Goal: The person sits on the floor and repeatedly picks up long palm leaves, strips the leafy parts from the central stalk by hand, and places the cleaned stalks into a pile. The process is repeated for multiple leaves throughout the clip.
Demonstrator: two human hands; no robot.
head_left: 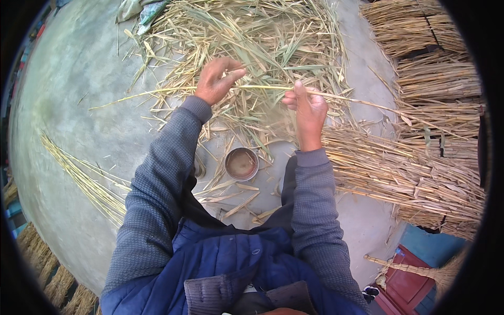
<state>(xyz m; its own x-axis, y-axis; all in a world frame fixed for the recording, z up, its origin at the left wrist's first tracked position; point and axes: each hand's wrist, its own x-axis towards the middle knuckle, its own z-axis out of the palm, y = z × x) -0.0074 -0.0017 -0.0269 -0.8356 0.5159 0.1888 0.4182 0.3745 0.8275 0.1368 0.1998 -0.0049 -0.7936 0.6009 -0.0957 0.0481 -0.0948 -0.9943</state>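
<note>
A long, thin yellow-green reed stalk (262, 86) lies crosswise in front of me, its thin end out to the left and its other end reaching the bundles at right. My right hand (308, 107) is closed around it, thumb up and fingers curled. Just left of centre, my left hand (214, 80) is over the stalk, thumb and fingers apart, and hides a short piece of it. Beneath both hands spreads a heap of dry leaves and husks (247, 37). A small round bowl (242, 164) with a brownish inside stands on the floor between my legs.
Tied bundles of reed stalks (404, 173) are stacked along the right. Several thin pale stalks (86, 178) lie on the concrete floor (79, 94) at left. A straw broom (420, 271) and a dark red panel (407, 281) are at lower right. More straw bundles (58, 283) are at lower left.
</note>
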